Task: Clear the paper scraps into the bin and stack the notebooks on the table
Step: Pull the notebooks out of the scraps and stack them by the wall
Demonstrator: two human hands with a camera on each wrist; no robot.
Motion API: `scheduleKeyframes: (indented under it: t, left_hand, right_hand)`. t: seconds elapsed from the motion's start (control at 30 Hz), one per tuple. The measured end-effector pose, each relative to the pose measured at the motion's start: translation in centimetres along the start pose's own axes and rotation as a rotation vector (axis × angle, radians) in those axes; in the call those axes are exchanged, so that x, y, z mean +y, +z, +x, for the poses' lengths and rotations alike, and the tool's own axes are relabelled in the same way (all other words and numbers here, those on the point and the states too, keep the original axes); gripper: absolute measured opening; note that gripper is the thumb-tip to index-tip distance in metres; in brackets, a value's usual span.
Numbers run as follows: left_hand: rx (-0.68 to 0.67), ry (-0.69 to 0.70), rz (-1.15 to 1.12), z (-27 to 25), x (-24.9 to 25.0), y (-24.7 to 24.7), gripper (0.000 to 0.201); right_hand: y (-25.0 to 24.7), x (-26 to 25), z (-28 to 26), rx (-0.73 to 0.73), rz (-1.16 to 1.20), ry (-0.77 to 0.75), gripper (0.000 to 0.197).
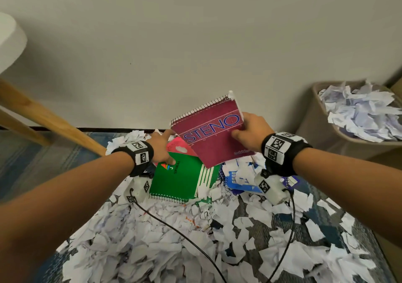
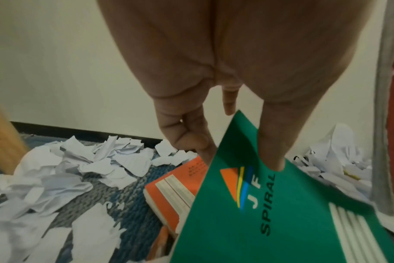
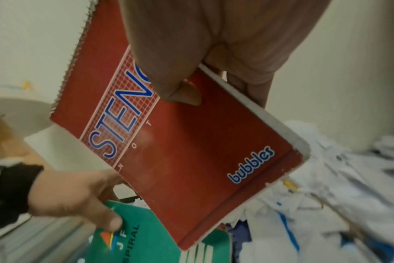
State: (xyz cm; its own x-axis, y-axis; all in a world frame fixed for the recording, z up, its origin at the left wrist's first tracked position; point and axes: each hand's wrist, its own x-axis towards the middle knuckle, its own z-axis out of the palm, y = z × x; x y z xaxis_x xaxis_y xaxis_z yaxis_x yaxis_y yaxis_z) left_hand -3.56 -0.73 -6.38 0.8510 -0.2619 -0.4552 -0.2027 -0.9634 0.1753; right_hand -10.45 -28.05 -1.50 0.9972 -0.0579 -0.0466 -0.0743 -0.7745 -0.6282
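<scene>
Torn paper scraps (image 1: 152,239) blanket a blue patterned carpet (image 1: 32,152) along a plain white wall (image 1: 195,43), with a slanted wooden leg (image 1: 50,119) at far left. Left of centre, the left hand (image 1: 159,146) pinches the top corner of a green notebook (image 1: 180,182), thumb on the cover and fingers behind; an orange notebook (image 2: 175,188) lies on the carpet just beneath. At centre, the right hand (image 1: 250,134) grips a red steno notebook (image 1: 213,132) by its side edge, thumb on the cover, holding it tilted above the green one. A blue notebook (image 1: 239,179) lies half-buried among scraps nearby. At far right a tan bin (image 1: 315,117), heaped with crumpled paper, stands against the wall, well apart from both hands.
</scene>
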Motion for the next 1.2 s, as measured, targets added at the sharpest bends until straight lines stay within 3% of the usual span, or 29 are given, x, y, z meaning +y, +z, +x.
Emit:
scheduleKeyframes:
  t: [0.1, 0.17, 0.2, 0.3, 0.33, 0.47, 0.53, 0.7, 0.93, 1.07, 1.2]
  left_hand:
    - [-0.056, -0.017, 0.048, -0.3, 0.3, 0.5, 0.096]
    - [-0.010, -0.017, -0.007, -0.4, 0.4, 0.2, 0.093]
    - [0.027, -0.015, -0.052, -0.4, 0.5, -0.3, 0.084]
    - [0.113, 0.047, -0.322, -0.4, 0.8, -2.8, 0.014]
    - [0.127, 0.096, -0.418, -0.4, 0.9, -3.7, 0.007]
    - [0.154, 0.283, -0.559, -1.4, 2.1, -7.3, 0.026]
    - [0.107, 0.350, -0.641, -1.7, 2.4, -8.4, 0.023]
    - [-0.032, 0.363, -0.872, -1.7, 2.4, -10.4, 0.023]
    - [-0.174, 0.455, -0.818, -1.7, 3.6, -12.2, 0.026]
    - [-0.115, 0.456, -0.861, -1.2, 4.0, -11.7, 0.025]
    - [0.068, 0.413, -0.919, -0.4, 4.3, -10.4, 0.020]
  right_hand:
    - [0.5, 0.2, -0.2, -0.044, 0.104, 0.042, 0.021]
    - [0.8, 0.6, -0.2, -0.042, 0.174, 0.075, 0.020]
    - [0.9, 0.8, -0.1, -0.041, 0.215, 0.085, 0.021]
    - [1.2, 0.9, 0.1, -0.076, 0.373, 0.088, 0.024]
    - [1.2, 0.8, 0.2, -0.093, 0.399, 0.083, 0.024]
    - [0.5, -0.1, 0.6, -0.124, 0.284, 0.000, 0.032]
    - [0.2, -0.2, 1.1, -0.117, 0.222, -0.050, 0.035]
    - [0.0, -0.1, 1.7, -0.121, 0.113, -0.088, 0.037]
    - [0.5, 0.1, 1.8, -0.115, -0.012, -0.178, 0.035]
    - [1.0, 0.5, 1.4, -0.089, -0.071, -0.219, 0.015]
    - [0.7, 1.0, 1.8, -0.075, -0.068, -0.260, 0.022]
